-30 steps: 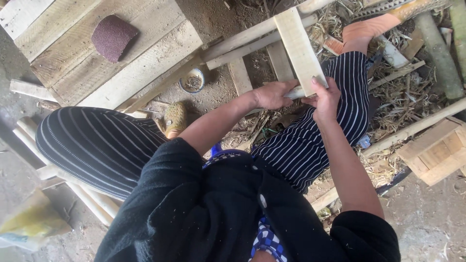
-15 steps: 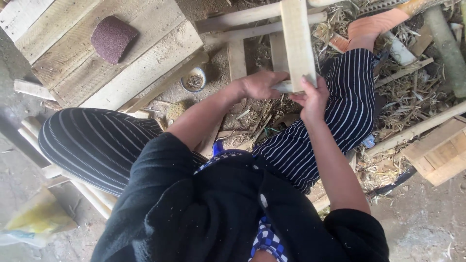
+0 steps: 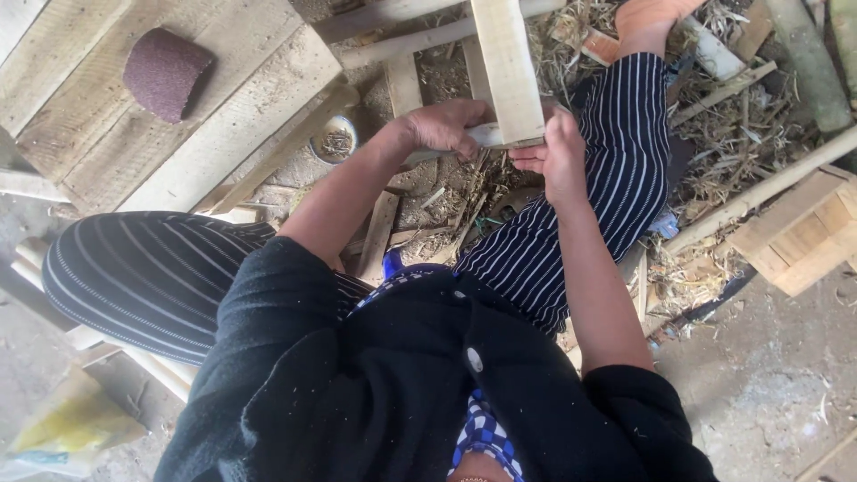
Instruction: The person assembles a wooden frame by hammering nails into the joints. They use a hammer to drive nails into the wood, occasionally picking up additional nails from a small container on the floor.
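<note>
Head view, landmark = the pale flat wooden slat [image 3: 507,71] standing up the middle of the frame.

Far left of the slat: dark red sandpaper roll [image 3: 166,73] lying on a pale plank surface [image 3: 241,125]. Closer to the slat, below the planks' edge – small round metal tin [image 3: 336,140] on the dirt floor, debris inside.

Left hand [image 3: 446,125] just left of the slat's lower end, fingers curled shut around a thin pale wooden stick [image 3: 482,136] that runs crosswise under the slat's end. Stick touches the slat there; how they join is hidden by the hands.

Right hand [image 3: 560,156] just right of the slat's lower end, fingers closed at the same joint, thumb side against the slat's edge. Exact grip on the stick – cannot tell.

Below both hands: striped dark trouser legs [image 3: 616,152], knees spread either side of the slat.

Right of the slat: heap of straw and wood shavings [image 3: 741,143] on the floor, then a small pale wooden box [image 3: 803,228] at the far right.
</note>
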